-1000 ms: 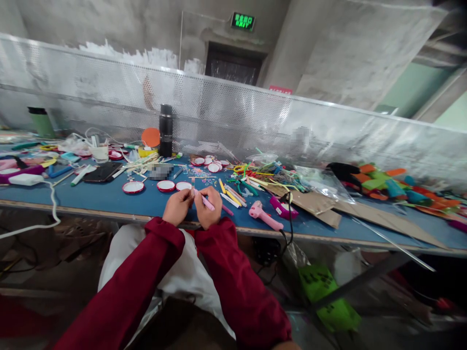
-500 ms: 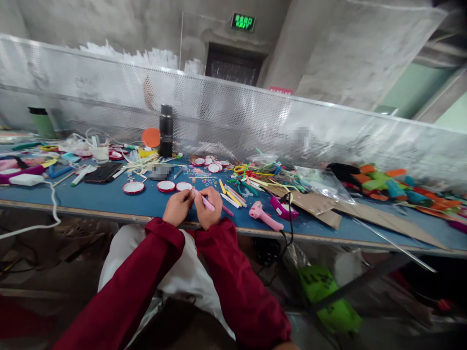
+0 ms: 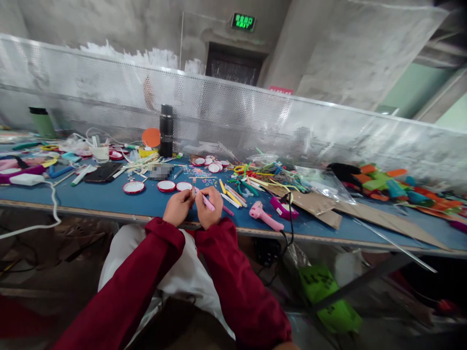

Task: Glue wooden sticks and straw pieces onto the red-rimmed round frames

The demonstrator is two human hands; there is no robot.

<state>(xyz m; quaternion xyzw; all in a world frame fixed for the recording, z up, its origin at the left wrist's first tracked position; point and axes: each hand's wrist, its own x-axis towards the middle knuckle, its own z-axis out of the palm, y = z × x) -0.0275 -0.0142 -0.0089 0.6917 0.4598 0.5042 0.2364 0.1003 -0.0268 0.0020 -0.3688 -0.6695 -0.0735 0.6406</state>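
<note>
My right hand is closed around a pink pen-like marker, its back end towards me. Beside it, my left hand pinches a thin, narrow stick-like piece that points up from the fingertips. Both hands nearly touch at the table's front edge, and the marker's tip is hidden between the fingers. Just beyond my left hand lie a round red-rimmed white lid and a second such lid. To the right of my right hand, several yellow and white pens rest on the table.
A pink hot glue gun and a purple tape-like holder lie to the right with a black cable. A black bottle stands behind. Cardboard covers part of the blue table; a phone lies left.
Both hands stay in place. The pink marker in my right hand has shifted only very slightly; nothing else visibly moves.
</note>
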